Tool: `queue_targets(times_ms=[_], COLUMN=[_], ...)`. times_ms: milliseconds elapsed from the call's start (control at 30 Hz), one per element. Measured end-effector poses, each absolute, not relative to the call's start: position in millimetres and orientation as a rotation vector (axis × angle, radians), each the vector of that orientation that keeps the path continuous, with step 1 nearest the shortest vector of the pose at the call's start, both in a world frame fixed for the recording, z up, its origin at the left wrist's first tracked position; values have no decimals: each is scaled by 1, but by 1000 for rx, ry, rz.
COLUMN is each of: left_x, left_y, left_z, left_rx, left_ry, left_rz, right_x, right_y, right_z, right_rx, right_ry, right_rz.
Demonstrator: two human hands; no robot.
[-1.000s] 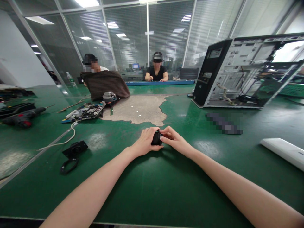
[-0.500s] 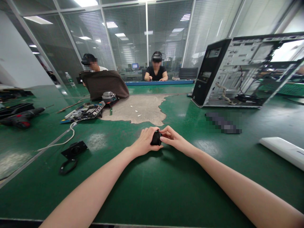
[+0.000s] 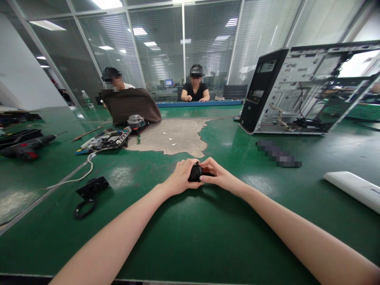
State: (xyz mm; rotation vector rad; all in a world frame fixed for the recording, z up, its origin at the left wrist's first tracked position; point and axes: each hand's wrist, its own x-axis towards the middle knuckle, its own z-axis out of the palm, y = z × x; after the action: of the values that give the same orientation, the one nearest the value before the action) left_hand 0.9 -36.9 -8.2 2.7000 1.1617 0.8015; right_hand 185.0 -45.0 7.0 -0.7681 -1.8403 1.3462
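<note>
A small black part (image 3: 195, 173) is between my hands, just above or on the green table (image 3: 184, 237); which, I cannot tell. My left hand (image 3: 181, 176) wraps round its left side, thumb below and fingers above. From the right, my right hand (image 3: 216, 173) grips the same part with the thumb at its lower edge and the fingers at its top. Farther left on the table lie a square black part (image 3: 92, 187) with a round centre and a black ring (image 3: 85, 209).
Circuit boards (image 3: 105, 140) and a power tool (image 3: 28, 148) lie at the left. An open computer case (image 3: 297, 91) stands back right; a white box (image 3: 353, 190) lies at the right edge. Two people (image 3: 195, 91) sit across the table.
My right thumb has moved slightly down along the black part, and a dark gap now shows between thumb and fingers. My left hand has stayed in place.
</note>
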Motion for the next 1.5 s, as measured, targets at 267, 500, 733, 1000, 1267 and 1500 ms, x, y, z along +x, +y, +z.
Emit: queue_targets(times_ms=[267, 500, 733, 1000, 1267, 1500], left_x=[1, 1, 1, 1, 1, 1], left_y=[-37, -37, -36, -35, -36, -36], left_z=[-7, -8, -9, -10, -10, -10], left_rx=[2686, 2681, 2676, 2680, 2701, 2698], left_ry=[1157, 1155, 1157, 1164, 1166, 1148], left_rz=[809, 807, 816, 816, 813, 825], right_x=[179, 184, 180, 181, 180, 180], right_y=[-43, -45, -45, -44, -45, -41], right_z=[0, 6, 5, 4, 4, -2], right_rx=[-835, -794, -811, -838, -814, -856], right_ry=[-1732, -1815, -1749, -1780, -1733, -1700], right_rz=[1317, 1362, 1338, 1336, 1325, 1347])
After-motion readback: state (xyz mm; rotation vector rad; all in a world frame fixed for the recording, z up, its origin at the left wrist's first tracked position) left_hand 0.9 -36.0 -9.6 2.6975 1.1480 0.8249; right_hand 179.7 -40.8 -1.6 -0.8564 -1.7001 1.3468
